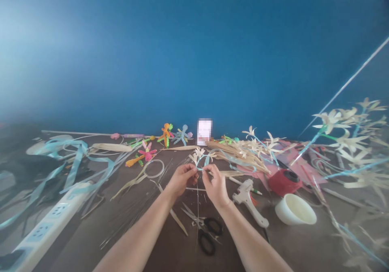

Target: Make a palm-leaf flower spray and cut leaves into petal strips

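Observation:
Over the middle of the table, my left hand (184, 177) pinches a stem just below small cream flowers (198, 154). From the pinch a thin wire (197, 201) hangs straight down. Close beside it, my right hand (216, 184) has thumb and forefinger pressed together on a light blue ribbon (207, 160). A short length of that ribbon spans from the stem to the right fingers. Black-handled scissors (206, 227) lie open on the table beneath my hands. The fingertips hide where ribbon and stem meet.
A white glue gun (251, 203), a pale cup (295, 210) and a red roll (285, 182) stand right. Finished flower stems (334, 120) fill the far right. A power strip (50, 225) lies left, near loose blue ribbon (74, 162). Behind are pipe-cleaner figures (166, 134) and a blurred phone-like screen (204, 130).

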The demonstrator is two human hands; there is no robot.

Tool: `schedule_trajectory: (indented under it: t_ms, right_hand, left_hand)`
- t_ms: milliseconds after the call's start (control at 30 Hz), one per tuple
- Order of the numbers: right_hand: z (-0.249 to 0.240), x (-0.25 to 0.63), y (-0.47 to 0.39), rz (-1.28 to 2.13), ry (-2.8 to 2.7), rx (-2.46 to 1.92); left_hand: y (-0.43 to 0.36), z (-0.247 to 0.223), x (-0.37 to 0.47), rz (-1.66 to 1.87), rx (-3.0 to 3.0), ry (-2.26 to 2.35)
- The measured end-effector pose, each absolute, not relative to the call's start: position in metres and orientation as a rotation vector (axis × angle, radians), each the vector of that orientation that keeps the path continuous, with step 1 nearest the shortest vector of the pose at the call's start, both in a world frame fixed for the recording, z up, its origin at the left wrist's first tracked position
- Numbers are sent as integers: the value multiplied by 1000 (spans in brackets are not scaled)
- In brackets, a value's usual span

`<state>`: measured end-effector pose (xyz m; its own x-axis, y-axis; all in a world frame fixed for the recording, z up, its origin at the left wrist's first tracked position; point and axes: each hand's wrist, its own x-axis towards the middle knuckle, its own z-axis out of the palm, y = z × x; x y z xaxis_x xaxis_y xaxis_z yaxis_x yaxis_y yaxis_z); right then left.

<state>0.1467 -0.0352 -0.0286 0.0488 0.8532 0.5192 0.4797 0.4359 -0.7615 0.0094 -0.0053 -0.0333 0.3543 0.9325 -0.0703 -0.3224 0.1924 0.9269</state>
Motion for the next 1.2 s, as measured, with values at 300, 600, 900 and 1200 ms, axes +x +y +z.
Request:
schedule_trajectory:
  t_ms: [300,600,900,1200]
  right_hand:
    - [-31,144,-37,384,-1646,-1160]
    - [-32,145,-36,344,-1669,-1139]
    - [-28,145,-36,346,-1700,-1066]
    - [-30,146,-34,337,-1627,-1064]
  left_hand:
    - [-5,-34,10,1025,964,783]
    - [-3,-36,8,1027,927,795]
    - [-3,-35,8,1038,905,801]
    - [-4,-34,8,1033,914,799]
